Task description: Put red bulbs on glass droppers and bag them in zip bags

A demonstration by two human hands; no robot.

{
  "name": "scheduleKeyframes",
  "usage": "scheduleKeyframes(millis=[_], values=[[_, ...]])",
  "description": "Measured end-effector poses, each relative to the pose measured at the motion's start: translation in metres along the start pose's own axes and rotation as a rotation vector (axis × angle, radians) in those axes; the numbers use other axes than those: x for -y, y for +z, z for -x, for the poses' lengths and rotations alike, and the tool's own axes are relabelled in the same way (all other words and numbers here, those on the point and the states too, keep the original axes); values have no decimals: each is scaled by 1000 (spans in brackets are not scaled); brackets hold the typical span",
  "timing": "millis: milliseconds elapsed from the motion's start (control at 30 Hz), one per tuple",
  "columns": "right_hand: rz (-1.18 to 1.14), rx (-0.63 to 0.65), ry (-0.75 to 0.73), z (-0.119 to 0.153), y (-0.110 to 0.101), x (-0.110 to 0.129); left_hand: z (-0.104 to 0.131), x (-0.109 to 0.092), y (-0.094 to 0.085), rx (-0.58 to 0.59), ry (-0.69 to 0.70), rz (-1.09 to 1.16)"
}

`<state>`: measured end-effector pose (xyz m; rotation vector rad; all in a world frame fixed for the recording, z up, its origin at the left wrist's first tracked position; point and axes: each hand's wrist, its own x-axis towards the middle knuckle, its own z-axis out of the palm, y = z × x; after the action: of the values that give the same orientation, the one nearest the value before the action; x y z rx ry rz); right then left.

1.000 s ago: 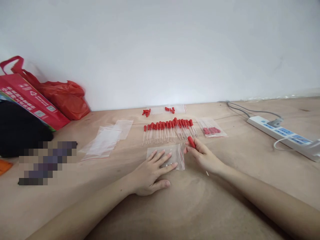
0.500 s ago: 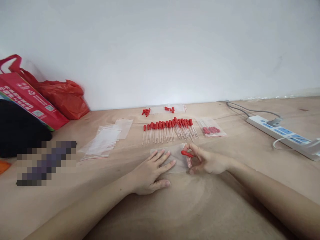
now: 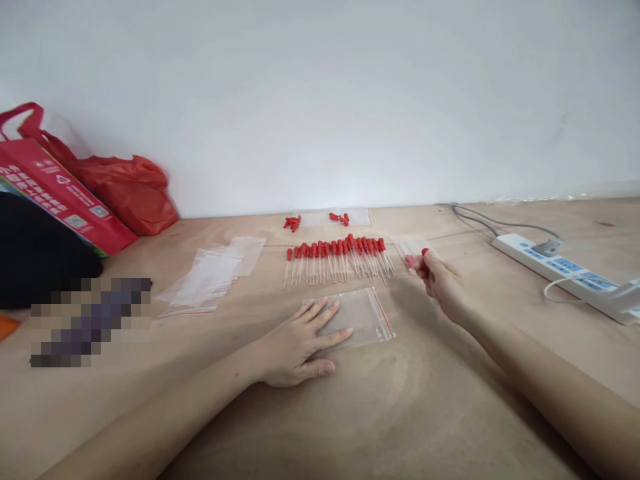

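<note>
A: Pinching what with the right grip point(image 3: 439, 283)?
B: A red cap point(image 3: 425, 252), seen against the filled bag point(image 3: 411, 245) at right; anything below hidden.
A: And with the left grip point(image 3: 300, 343)?
B: Clutching nothing; spread flat over the clear bag point(image 3: 363, 313) on the desk point(image 3: 350, 413).
A: Likely to handle how?
B: Probably limp and slippery for the clear bag, soft and light for the red cap. Best taken by bag edge and cap sides.
</note>
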<state>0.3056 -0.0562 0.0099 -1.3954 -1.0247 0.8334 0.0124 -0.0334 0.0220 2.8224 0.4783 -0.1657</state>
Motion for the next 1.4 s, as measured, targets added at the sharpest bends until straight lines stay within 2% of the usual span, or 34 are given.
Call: scheduleKeyframes(millis=[133,333,600,767,1033,1200,1400], values=[[-153,-40,42,4,10,-10,0,1,1,-10,1,5],[-206,-111,69,10,18,-14,1,1,2,-38,13,4],[-325,-59,92,19,30,-10,1,1,1,0,-7,-10],[-350,89,137,31,39,-10,2,3,3,-27,10,-2],[-78,301,155,28,26,-11,0,1,1,-6,-3,-2],[-13,435,51,26,23,-6,0,1,2,-23,4,3],[161,527,-43,31,35,-9,1,2,4,-44,18,4]])
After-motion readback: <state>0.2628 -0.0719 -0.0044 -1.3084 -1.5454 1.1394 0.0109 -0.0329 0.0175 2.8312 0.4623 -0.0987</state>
